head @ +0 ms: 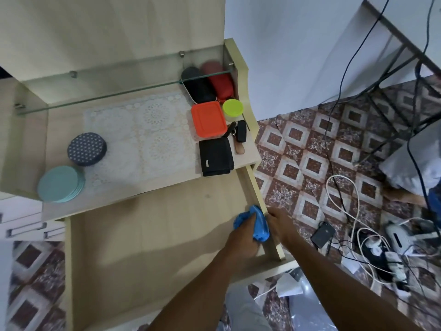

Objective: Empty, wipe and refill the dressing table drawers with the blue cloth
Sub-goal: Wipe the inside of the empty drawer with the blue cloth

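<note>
Two bare hands meet at the right wall of our pulled-out pale wooden drawer (148,247), toward four o'clock in the view. Our left hand (241,240) is curled tight around a bunched bright blue cloth (255,225), fingers wrapped over its near side, and presses it into the drawer's right-hand inner corner against the side panel. Our right hand (281,225) sits just outside that panel, touching its top edge; how far its fingers are spread we cannot tell, since they are hidden behind the cloth and the wood. The cloth lies between both hands, bulging out above the left fist toward twelve o'clock. The drawer's floor shows bare wood.

Above it, the dressing table top (66,130) carries a lace mat, with a stack of round teal coasters (59,185) and a round dark patterned tin (87,149) at nine o'clock. At one o'clock sit an orange rectangular lidded box (208,119), a lime-green round lid (232,108), a black wallet (216,157) and a black car key (241,131).
</note>
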`<state>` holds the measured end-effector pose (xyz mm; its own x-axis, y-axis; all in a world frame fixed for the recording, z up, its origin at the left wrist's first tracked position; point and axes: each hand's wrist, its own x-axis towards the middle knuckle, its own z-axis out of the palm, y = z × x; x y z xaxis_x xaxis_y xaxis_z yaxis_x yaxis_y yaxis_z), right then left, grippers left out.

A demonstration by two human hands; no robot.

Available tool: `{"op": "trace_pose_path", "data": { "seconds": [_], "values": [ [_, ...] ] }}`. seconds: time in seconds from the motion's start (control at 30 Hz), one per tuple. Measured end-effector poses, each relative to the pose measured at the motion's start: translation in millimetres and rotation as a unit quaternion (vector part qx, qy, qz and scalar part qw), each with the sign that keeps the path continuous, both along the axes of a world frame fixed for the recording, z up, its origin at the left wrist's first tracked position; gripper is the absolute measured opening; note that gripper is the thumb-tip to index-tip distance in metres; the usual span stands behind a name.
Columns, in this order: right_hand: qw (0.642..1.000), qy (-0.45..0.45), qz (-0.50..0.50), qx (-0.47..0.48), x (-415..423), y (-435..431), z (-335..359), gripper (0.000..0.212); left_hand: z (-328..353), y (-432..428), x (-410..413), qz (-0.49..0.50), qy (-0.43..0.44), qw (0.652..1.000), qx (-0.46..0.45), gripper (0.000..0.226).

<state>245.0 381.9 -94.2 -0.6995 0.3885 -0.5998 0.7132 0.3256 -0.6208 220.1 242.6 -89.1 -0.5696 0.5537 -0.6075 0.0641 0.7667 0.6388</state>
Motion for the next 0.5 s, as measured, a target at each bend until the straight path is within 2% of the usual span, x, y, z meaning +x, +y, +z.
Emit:
{"op": "trace_pose_path", "data": {
  "seconds": [0.1,0.2,0.3,0.4,0.5],
  "values": [
    [1.000,-0.014,-0.008,0.008,9,-9,4,0.020,-2,-11,14,-0.045,-0.015,0.999,0.002,0.066],
    [0.998,-0.032,0.000,0.045,17,-18,11,0.025,-1,-19,21,-0.109,-0.030,0.994,-0.002,0.059],
    [0.992,-0.024,0.027,0.120,27,-30,13,0.029,6,-29,25,-0.125,-0.040,0.991,-0.001,0.055],
    [0.974,-0.007,0.059,0.221,37,-48,8,0.050,8,-47,21,-0.110,-0.067,0.992,-0.017,0.055],
    [0.952,0.000,0.077,0.296,43,-67,7,0.054,11,-76,11,-0.106,-0.104,0.988,-0.041,0.056]
  ]
}}
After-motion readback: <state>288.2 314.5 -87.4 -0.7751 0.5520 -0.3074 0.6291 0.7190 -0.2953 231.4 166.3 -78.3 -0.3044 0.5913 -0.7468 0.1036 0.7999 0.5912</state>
